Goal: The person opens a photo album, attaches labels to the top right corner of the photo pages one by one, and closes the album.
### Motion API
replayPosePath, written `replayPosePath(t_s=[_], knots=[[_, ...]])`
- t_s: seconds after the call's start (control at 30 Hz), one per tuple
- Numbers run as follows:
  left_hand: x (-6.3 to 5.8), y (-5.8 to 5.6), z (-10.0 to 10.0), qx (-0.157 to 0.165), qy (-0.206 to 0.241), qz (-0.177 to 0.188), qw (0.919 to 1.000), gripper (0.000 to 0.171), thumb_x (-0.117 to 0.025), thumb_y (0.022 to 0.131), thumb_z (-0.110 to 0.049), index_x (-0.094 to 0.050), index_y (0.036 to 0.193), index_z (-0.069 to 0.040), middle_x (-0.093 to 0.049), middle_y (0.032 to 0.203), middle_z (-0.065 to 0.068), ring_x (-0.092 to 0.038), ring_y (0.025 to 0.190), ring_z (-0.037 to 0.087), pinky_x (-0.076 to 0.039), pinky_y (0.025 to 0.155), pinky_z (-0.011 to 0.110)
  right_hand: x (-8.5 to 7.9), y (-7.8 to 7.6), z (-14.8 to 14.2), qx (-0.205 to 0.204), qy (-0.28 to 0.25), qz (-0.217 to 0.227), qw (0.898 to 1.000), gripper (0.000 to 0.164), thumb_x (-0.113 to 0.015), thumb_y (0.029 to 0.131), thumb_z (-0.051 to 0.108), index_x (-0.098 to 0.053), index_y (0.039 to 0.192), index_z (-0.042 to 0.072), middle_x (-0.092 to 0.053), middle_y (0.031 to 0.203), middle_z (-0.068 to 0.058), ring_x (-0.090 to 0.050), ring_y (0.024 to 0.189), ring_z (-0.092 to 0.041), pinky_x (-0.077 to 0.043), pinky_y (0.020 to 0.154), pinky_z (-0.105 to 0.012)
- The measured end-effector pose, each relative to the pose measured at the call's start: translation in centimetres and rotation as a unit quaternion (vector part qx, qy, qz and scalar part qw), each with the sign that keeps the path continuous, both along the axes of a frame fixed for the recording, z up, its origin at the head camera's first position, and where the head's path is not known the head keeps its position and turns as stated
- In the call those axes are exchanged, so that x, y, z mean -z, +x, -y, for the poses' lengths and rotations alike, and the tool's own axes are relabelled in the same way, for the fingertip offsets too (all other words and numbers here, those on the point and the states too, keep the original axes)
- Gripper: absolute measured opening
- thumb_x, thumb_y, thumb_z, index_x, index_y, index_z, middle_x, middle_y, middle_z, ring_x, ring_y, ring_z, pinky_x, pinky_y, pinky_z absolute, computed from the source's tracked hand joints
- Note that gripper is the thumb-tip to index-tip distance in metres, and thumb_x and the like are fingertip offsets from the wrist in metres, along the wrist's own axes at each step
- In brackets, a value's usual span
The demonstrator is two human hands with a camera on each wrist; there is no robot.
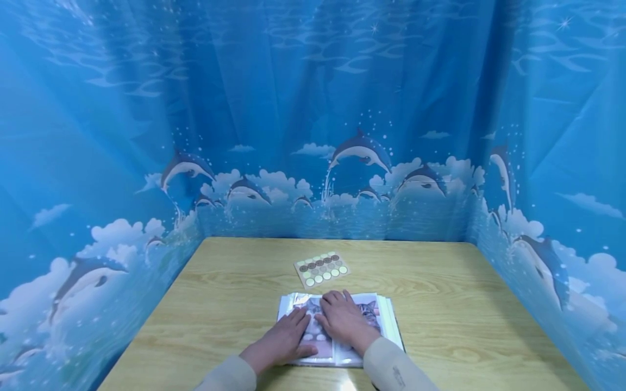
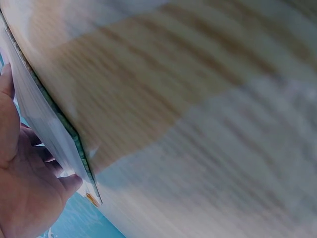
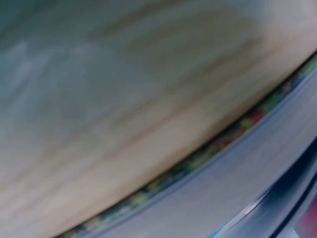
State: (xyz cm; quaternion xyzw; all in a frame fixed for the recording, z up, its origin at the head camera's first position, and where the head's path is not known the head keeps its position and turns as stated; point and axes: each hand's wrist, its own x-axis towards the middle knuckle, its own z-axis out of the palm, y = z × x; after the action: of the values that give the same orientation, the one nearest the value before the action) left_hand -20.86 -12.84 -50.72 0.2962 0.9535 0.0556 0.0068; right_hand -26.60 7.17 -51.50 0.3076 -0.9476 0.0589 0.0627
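Dolphin curtains (image 1: 293, 81) line the table's (image 1: 220, 304) three sides — a booth (image 1: 73, 136).

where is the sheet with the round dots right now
In the head view, the sheet with round dots lies on the table, just beyond the far edge of the open album, slightly left of its middle.
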Motion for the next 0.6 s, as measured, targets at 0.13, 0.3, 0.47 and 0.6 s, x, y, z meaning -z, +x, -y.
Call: replayPosePath(t_s=[0.13, 0.3, 0.47, 0.6], knots=[[0.01, 0.03, 0.0, 0.0, -0.003, -0.003, 1.0, 0.082, -0.052, 0.094, -0.061, -0.043, 0.145, 0.003, -0.037, 0.153, 0.023, -0.035, 0.14, 0.039, -0.034, 0.113, 0.052, 0.12, 0.05, 0.09, -0.003, 0.0, -0.01, 1.0, 0.053, -0.044, 0.103, 0.045, -0.056, 0.138, 0.007, -0.052, 0.141, -0.012, -0.042, 0.136, -0.03, -0.025, 0.115, -0.059], [-0.01, 0.02, 0.01, -0.001, 0.0, 0.001, 1.0, 0.082, -0.052, 0.094, -0.061, -0.044, 0.145, 0.003, -0.036, 0.153, 0.024, -0.034, 0.14, 0.039, -0.034, 0.113, 0.052, 0.36, 0.06, 0.29, -0.001, 0.011, -0.009, 1.0, 0.054, -0.041, 0.104, 0.047, -0.055, 0.139, 0.009, -0.051, 0.143, -0.01, -0.041, 0.137, -0.029, -0.024, 0.116, -0.058], [-0.05, -0.03, -0.03, -0.003, 0.0, 0.005, 1.0, 0.082, -0.052, 0.094, -0.061, -0.044, 0.145, 0.003, -0.035, 0.153, 0.024, -0.034, 0.141, 0.04, -0.034, 0.113, 0.052, 0.38, 0.14, 0.37, 0.001, 0.018, -0.012, 1.0, 0.054, -0.041, 0.104, 0.047, -0.055, 0.139, 0.008, -0.052, 0.143, -0.01, -0.042, 0.136, -0.028, -0.024, 0.116, -0.056], [-0.32, 0.08, -0.13, -0.003, 0.001, 0.008, 1.0, 0.082, -0.053, 0.094, -0.061, -0.044, 0.145, 0.004, -0.035, 0.153, 0.024, -0.034, 0.141, 0.041, -0.034, 0.113, 0.052, 0.31, 0.33, 0.26, -0.003, 0.019, -0.026, 0.999, 0.051, -0.043, 0.103, 0.045, -0.058, 0.135, 0.008, -0.054, 0.139, -0.01, -0.044, 0.134, -0.028, -0.027, 0.115, -0.055]])
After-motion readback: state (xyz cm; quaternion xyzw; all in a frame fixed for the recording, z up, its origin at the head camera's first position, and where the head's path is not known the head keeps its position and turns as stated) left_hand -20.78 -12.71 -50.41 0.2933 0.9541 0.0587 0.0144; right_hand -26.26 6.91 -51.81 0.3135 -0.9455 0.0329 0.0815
